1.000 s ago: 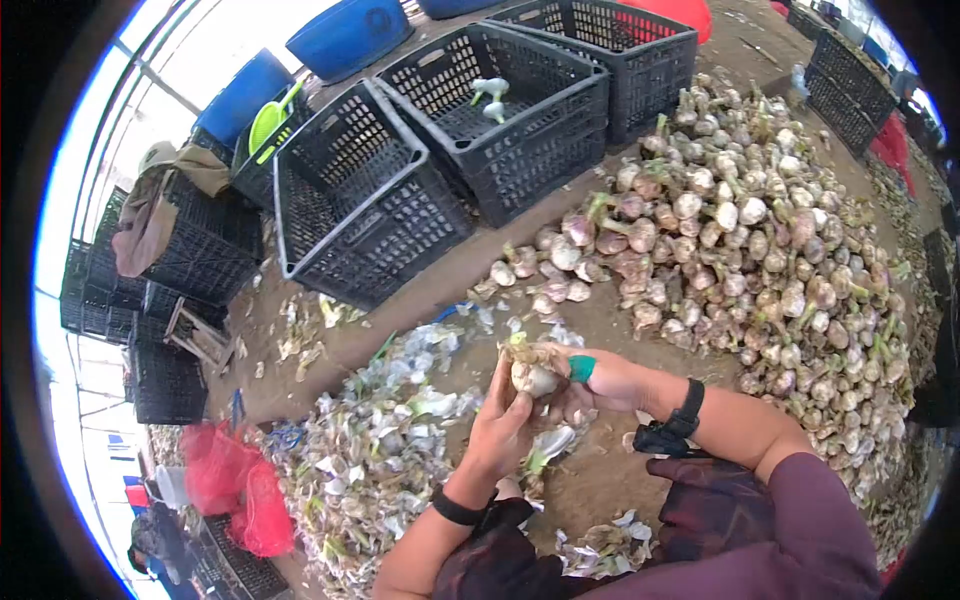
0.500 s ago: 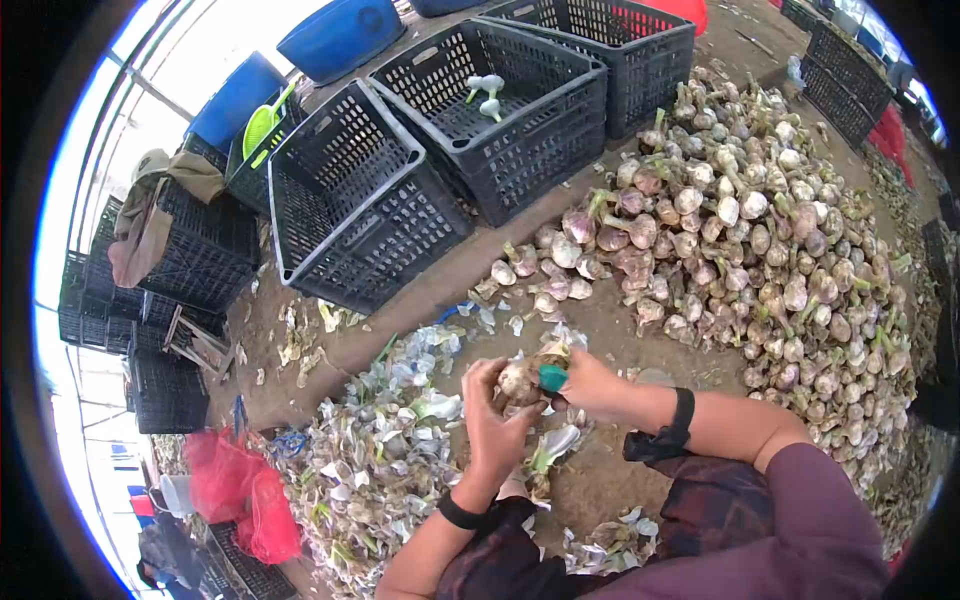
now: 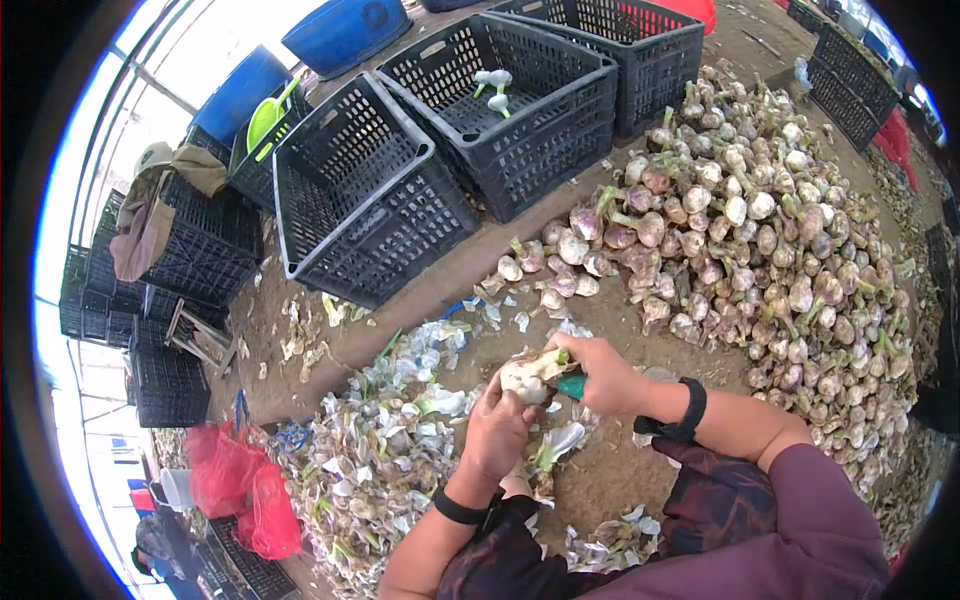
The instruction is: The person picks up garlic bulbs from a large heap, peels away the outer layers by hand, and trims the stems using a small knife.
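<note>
A garlic bulb (image 3: 524,380) with whitish skin and a green-white stem is held in my left hand (image 3: 497,428), whose fingers wrap round its lower left side. My right hand (image 3: 606,376) is closed on a teal-handled tool (image 3: 571,387) beside the bulb, its thumb and finger near the stem; the tool's working end is hidden. Beneath and left of my hands lies a heap of peeled garlic skins (image 3: 385,455). A large pile of unpeeled garlic (image 3: 770,230) spreads to the right. A few clean white bulbs (image 3: 498,102) sit in the middle black crate (image 3: 540,140).
Another black crate (image 3: 375,235) stands at the left of the middle one, with a third crate (image 3: 660,80) at its right. Blue tubs (image 3: 345,38) are behind. Stacked crates (image 3: 205,240) and red net bags (image 3: 265,505) lie at the left.
The bulb now shows whiter skin, and its stem points up to the right. My right hand has moved slightly right and up with the teal-handled tool.
</note>
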### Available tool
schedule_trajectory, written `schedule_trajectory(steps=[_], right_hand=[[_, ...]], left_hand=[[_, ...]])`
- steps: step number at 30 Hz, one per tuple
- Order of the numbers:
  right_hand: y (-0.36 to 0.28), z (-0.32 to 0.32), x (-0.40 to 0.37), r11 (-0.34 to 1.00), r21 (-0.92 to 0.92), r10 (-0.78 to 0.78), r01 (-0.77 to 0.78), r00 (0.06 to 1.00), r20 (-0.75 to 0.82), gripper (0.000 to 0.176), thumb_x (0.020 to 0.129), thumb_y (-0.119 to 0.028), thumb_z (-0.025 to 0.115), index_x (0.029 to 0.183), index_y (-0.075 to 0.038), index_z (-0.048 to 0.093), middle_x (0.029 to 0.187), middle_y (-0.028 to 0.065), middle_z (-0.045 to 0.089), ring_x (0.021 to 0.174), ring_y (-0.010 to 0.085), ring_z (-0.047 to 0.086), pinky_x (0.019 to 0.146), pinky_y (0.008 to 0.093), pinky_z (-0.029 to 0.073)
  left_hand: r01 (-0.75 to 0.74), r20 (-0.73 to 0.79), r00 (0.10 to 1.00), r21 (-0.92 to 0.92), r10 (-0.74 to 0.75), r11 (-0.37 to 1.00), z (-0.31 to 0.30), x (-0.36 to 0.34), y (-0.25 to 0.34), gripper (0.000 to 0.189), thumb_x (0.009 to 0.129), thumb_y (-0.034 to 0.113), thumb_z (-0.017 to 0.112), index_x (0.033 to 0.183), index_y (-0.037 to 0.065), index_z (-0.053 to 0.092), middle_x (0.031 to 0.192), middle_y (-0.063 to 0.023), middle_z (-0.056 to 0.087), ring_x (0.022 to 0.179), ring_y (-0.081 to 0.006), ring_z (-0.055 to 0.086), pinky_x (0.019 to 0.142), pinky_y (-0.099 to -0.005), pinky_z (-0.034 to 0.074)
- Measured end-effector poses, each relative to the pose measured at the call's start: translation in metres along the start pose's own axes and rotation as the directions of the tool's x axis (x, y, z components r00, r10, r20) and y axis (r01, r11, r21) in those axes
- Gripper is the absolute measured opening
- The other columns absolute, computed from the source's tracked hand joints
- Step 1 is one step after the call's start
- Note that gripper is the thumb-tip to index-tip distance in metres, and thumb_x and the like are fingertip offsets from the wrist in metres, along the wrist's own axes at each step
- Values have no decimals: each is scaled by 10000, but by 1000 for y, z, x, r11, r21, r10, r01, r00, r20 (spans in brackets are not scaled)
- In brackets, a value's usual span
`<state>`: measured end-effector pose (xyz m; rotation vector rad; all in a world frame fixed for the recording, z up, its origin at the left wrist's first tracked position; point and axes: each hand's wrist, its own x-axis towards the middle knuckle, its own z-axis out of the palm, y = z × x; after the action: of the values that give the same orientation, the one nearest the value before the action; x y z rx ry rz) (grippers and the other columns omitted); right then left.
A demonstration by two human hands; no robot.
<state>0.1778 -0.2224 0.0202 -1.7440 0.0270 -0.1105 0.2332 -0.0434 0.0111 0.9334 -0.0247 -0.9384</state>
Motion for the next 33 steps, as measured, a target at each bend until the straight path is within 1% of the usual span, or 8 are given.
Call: schedule_trajectory(steps=[4, 12, 15, 20, 23, 25, 27, 33], right_hand=[[6, -1, 0, 984, 177, -14, 6, 999, 44, 176, 770, -37, 616, 920, -2, 532, 793, 95, 579, 765, 108, 498, 718, 289, 435], [12, 3, -6, 997, -29, -72, 73, 996, 49, 107, 808, -27, 608, 907, 2, 580, 817, 29, 577, 776, 81, 500, 689, 247, 426], [13, 3, -7, 721, 633, 314, -281, 947, 63, 74, 819, 0, 580, 888, -21, 600, 834, 14, 570, 754, 73, 525, 628, 212, 427], [24, -21, 2, 382, 918, 498, -102, 860, -112, 215, 831, 50, 503, 1021, -39, 546, 902, 76, 606, 814, 131, 599, 685, 240, 520], [32, -45, 5, 863, 410, 409, -296, 886, -220, 225, 815, -1, 538, 1037, -40, 530, 945, 88, 588, 865, 184, 600, 736, 299, 524], [42, -19, -13, 912, -411, 78, -4, 983, 164, 440, 743, -73, 618, 1164, -43, 495, 1055, 122, 589, 935, 300, 591, 828, 373, 474], [44, -6, -30, 906, -356, -11, 228, 854, 520, 509, 726, -72, 632, 1214, -57, 488, 1058, 146, 591, 962, 326, 580, 841, 376, 458], [-2, 7, 0, 916, -339, -226, 213, 974, 3, 273, 709, -88, 617, 975, -43, 573, 887, 110, 592, 860, 319, 564, 754, 399, 460]], left_hand=[[217, -32, 973, -201, -228, 955, -2, 0, 2, 481, 977, 402, 276, 1291, 59, 401, 1278, -108, 488, 1141, -272, 488, 980, -415, 389], [67, -100, 993, 42, -63, 997, 2, 1, -2, 542, 863, 280, 583, 1302, 40, 374, 1258, -103, 497, 1137, -251, 510, 958, -400, 426], [81, -10, 997, -47, -81, 996, 1, -2, 2, 606, 815, 243, 641, 1315, 43, 363, 1258, -114, 496, 1122, -270, 525, 924, -409, 457], [101, 109, 990, -65, -94, 993, -12, -5, 3, 635, 774, 221, 677, 1306, 55, 374, 1240, -120, 508, 1067, -303, 559, 865, -411, 498], [29, 86, 996, -90, -21, 995, -10, -10, 6, 551, 798, 247, 651, 1271, 93, 413, 1212, -92, 527, 1049, -276, 560, 839, -393, 497], [33, -14, 999, -101, -35, 994, -15, -9, 5, 475, 834, 266, 607, 1247, 117, 428, 1191, -70, 533, 1043, -251, 548, 846, -385, 476], [26, -93, 995, -93, -34, 995, -16, -8, 1, 411, 867, 284, 561, 1230, 137, 437, 1176, -53, 535, 1043, -229, 533, 862, -382, 450], [15, -95, 995, 241, 8, 970, -8, -3, -3, 331, 928, 296, 459, 1218, 143, 412, 1162, -44, 522, 1057, -214, 509, 930, -404, 392]])
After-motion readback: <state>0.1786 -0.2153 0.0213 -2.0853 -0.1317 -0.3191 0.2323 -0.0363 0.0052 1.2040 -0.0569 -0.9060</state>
